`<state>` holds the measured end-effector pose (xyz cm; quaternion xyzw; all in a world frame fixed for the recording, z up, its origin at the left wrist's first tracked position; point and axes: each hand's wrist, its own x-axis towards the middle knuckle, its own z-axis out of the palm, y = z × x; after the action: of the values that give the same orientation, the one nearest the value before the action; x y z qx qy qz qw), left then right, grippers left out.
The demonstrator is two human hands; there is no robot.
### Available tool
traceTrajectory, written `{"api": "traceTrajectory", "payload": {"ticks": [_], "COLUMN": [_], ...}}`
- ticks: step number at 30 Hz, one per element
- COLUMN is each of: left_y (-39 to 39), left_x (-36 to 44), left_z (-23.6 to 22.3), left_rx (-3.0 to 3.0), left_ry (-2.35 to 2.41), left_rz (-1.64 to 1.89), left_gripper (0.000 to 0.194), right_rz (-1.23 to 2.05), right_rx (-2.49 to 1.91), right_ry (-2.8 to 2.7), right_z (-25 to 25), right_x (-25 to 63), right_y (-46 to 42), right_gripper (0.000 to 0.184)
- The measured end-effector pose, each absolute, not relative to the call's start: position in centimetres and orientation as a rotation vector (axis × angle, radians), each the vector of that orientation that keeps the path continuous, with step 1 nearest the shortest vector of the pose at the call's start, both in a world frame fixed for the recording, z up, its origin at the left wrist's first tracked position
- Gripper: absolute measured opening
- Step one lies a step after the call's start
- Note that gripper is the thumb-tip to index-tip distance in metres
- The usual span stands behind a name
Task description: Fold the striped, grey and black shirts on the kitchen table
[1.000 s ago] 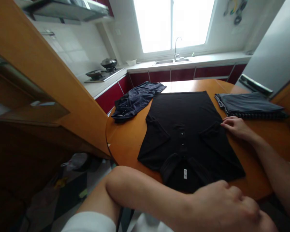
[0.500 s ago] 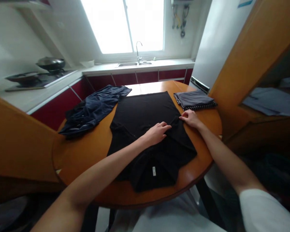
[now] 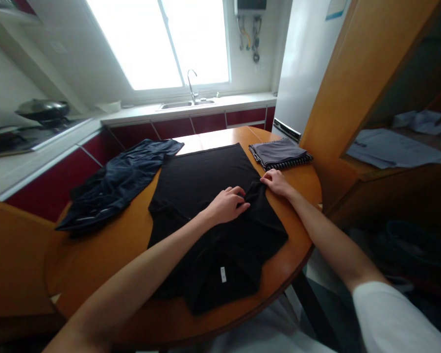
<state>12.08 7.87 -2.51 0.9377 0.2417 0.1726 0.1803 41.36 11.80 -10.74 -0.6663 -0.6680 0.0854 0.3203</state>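
A black shirt (image 3: 206,171) lies spread over the round wooden table (image 3: 290,260), its collar end and small white label (image 3: 223,274) towards me. My right hand (image 3: 276,182) pinches the shirt's right edge between thumb and fingers, near the sleeve. Over the middle of the shirt, my left hand (image 3: 228,205) rests with curved fingers apart from the thumb. Small creases run through the fabric between both hands. My left forearm covers part of the shirt's near left side.
Dark blue clothing (image 3: 128,171) lies rumpled at the table's left. Folded grey cloth (image 3: 279,151) sits at the far right. Papers (image 3: 393,147) rest on a shelf to the right. Beyond the table are a sink (image 3: 176,105) and a wok (image 3: 44,109).
The camera view has turned slightly right, so everything sits further left. My left hand's fingers are more curled. My right hand keeps its pinch on the shirt's edge.
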Motion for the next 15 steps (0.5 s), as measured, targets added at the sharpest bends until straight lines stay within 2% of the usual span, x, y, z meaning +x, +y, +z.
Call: {"api": "traceTrajectory", "payload": {"ticks": [4,9,15], "left_y": [9.4,10.6,9.4], "left_x": [15.4,18.7,18.6], "left_z": [-3.2,-6.0,-7.6], "left_rx": [2.636,2.702,2.797], "left_ry": [0.782,0.817,0.744], "left_rz": [0.622,0.506,0.447], "left_gripper": [0.031,0.038,0.049], "right_rz": [0.211,0.144,0.099], "right_rx": [-1.755,-1.762,-1.888], "right_ry": [-1.71,-1.725,-1.696], "right_z": [-10.8,-10.3,-9.6], "right_x": [41.1,40.3,39.6], "right_y": [11.7,10.8,10.2], "right_gripper": [0.02,0.019,0.02]}}
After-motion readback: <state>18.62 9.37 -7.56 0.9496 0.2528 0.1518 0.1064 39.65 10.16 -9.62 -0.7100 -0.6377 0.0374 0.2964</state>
